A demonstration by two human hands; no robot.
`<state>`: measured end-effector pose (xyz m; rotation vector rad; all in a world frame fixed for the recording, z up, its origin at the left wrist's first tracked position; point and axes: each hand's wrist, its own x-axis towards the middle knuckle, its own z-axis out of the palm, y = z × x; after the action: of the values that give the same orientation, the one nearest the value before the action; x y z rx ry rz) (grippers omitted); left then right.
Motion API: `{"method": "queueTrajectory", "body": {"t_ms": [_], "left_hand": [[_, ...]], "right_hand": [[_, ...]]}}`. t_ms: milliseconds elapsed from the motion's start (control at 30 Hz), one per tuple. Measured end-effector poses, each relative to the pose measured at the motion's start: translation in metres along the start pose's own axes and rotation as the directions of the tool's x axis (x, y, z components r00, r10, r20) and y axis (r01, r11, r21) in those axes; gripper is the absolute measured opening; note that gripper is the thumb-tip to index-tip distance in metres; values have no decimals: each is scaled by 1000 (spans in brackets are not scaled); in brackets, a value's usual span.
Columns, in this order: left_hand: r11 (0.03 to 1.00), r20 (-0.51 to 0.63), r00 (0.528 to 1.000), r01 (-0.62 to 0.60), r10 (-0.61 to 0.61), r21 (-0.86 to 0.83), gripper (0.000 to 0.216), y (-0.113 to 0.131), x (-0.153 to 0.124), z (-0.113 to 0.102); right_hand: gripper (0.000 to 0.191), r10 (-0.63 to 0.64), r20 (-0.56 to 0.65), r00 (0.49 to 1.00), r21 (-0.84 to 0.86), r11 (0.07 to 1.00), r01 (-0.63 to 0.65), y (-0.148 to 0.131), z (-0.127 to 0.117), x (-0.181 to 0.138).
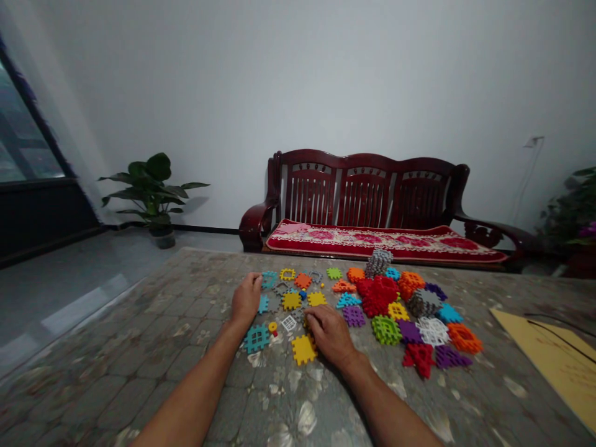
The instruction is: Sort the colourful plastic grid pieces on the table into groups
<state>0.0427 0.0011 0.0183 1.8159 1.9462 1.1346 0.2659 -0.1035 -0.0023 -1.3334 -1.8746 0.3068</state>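
Observation:
Many flat, toothed plastic building tiles in several colours lie spread on the patterned table (139, 347). My left hand (246, 299) rests at the left edge of the spread, fingers curled down near a teal tile (269, 279). My right hand (329, 334) lies palm down beside a yellow square tile (303, 349), fingertips closed over small pieces near a white grid tile (288, 322). A teal square tile (256, 338) sits between my forearms. Further right are a red stack (379, 294) and a green tile (386, 329).
A yellow sheet (554, 360) with a dark cord lies at the table's right edge. Behind the table stands a dark wooden bench (367, 198) with a red cushion. A potted plant (151, 189) stands on the floor at the left, another at the far right.

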Motion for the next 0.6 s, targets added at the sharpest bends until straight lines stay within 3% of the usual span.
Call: {"method": "queueTrajectory", "body": {"t_ms": [133, 367, 600], "left_hand": [[979, -6, 995, 98, -101, -178, 24, 3, -2, -3], [909, 41, 988, 152, -148, -389, 25, 6, -6, -3], [747, 150, 966, 259, -212, -612, 31, 4, -18, -3]], "right_hand": [[24, 1, 7, 1000, -3, 1000, -1, 1, 0, 0], [25, 9, -2, 1000, 21, 1000, -9, 2, 0, 0], [24, 16, -18, 1000, 52, 999, -15, 3, 1, 0]]}}
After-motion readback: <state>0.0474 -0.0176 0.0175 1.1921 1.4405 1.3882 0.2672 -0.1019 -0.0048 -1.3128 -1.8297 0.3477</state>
